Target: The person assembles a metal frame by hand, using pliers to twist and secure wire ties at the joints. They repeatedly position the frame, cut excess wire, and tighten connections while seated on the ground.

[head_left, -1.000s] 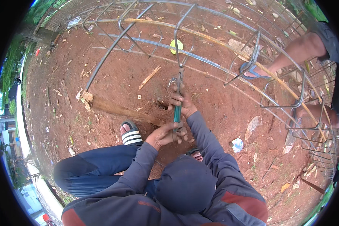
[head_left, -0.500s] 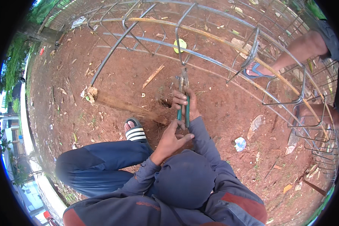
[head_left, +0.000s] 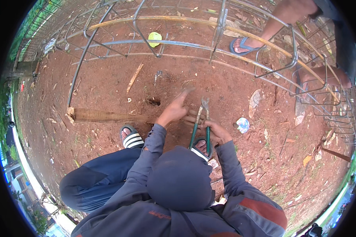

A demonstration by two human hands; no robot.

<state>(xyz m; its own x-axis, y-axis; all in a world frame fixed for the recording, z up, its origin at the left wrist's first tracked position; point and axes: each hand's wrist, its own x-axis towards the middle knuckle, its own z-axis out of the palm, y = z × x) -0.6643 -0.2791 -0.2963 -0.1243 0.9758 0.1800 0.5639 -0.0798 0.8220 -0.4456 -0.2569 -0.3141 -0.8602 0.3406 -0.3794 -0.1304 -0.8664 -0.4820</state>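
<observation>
My right hand (head_left: 216,130) is wrapped around a pair of pincers (head_left: 208,132) with green handles and bare metal jaws. The jaws point away from me, above the reddish soil and short of the rebar cage (head_left: 182,42). Just left of the jaws, my left hand (head_left: 175,110) reaches forward with its index finger stretched out and nothing visible in it. Its other fingers are partly hidden. The cage, made of long bars and bent square stirrups, arches across the far side, apart from both hands.
A wooden plank (head_left: 106,115) lies left of my hands, near a small hole (head_left: 154,101). My striped sandal (head_left: 133,139) is below it. Another person's foot in a blue flip-flop (head_left: 247,45) stands by the cage. A yellow-green leaf (head_left: 154,38) and crumpled plastic (head_left: 243,125) lie around.
The pincers have come back toward me, away from the cage. My left hand has left the handles' lower end and moved forward, its finger extending. The whole view has shifted slightly.
</observation>
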